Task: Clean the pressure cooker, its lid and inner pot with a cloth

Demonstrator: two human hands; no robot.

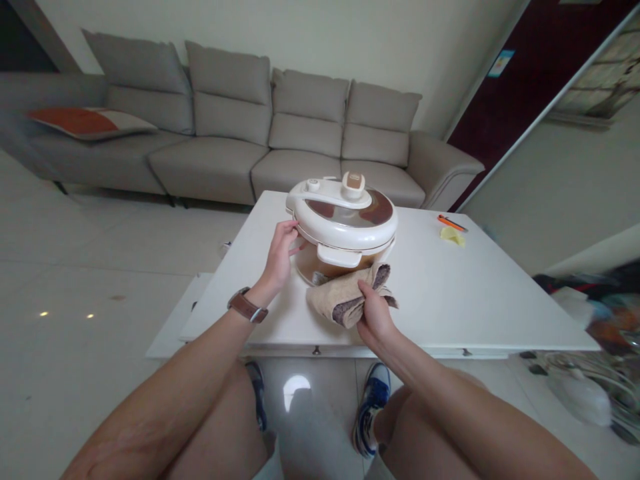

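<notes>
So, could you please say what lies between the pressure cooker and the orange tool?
The head view shows only white tabletop between the pressure cooker and orange tool; a yellow scrap lies on the tool's near side.

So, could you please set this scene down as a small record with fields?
left hand: touching the side of the cooker
right hand: gripping the folded cloth
cooker: white and gold, lid on, on the table
cloth: beige and brown, in front of the cooker
table: white, with orange cutter and yellow scrap atop
behind: grey sofa
</notes>
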